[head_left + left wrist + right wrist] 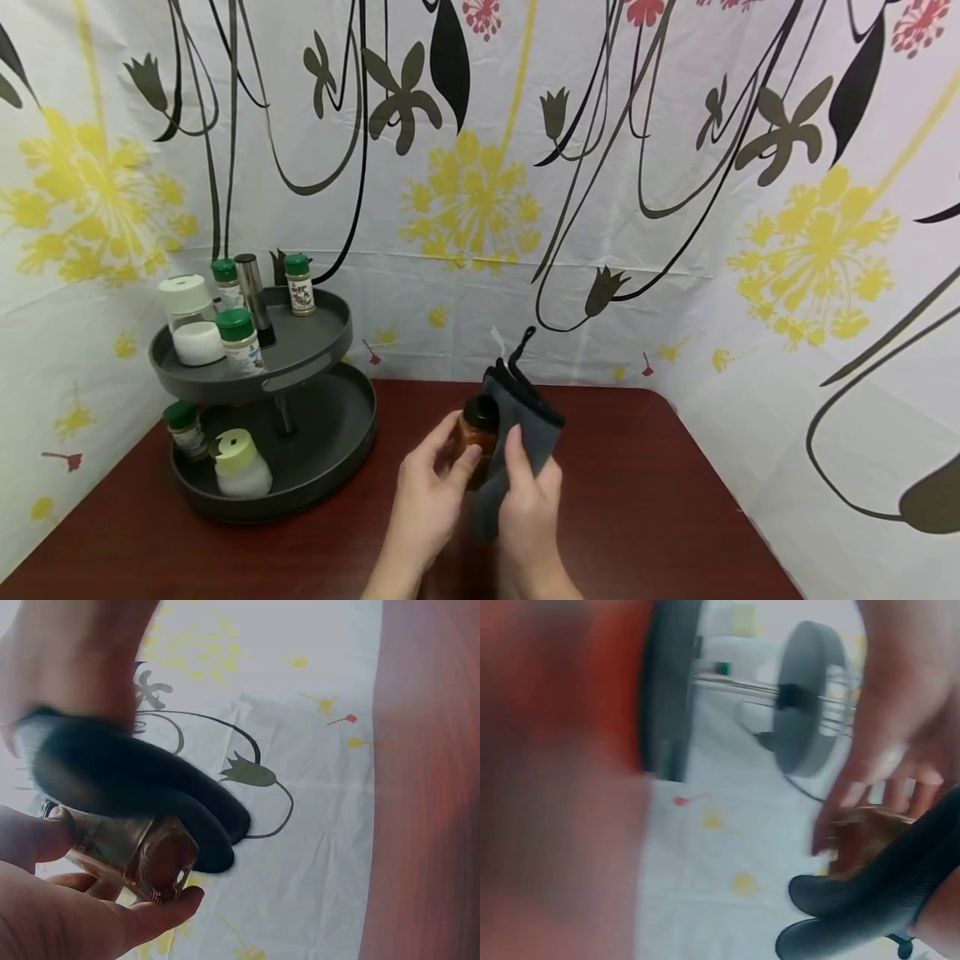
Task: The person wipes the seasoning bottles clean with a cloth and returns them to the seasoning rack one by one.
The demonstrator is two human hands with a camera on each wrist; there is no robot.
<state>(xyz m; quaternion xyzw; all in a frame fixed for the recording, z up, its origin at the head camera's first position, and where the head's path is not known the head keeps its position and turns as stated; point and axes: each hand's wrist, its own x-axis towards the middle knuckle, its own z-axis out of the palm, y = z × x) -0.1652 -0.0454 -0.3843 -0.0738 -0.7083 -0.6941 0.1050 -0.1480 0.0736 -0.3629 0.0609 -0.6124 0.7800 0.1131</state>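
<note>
A small amber-brown glass jar (pixel 477 435) with a black cap is held upright, slightly tilted, above the table. My left hand (pixel 429 496) grips it between thumb and fingers. Against its right side lies a dark grey-blue cloth (pixel 525 421) with black edging and a hanging loop, which my right hand (pixel 531 512) pinches with the thumb in front. In the left wrist view the folded cloth (pixel 135 776) runs along the jar (pixel 165 859), whose base shows. The right wrist view is blurred, with the cloth (pixel 870 892) partly covering the jar (pixel 861 836).
At left on the dark red table (pixel 637 500) stands a two-tier grey turntable (pixel 345 454). Its upper tier carries several seasoning bottles with green lids, a white-lidded jar (pixel 191 325) and a slim metallic cylinder (pixel 253 296). Below are a green-lidded bottle (pixel 187 433) and a yellow-lidded container (pixel 242 467).
</note>
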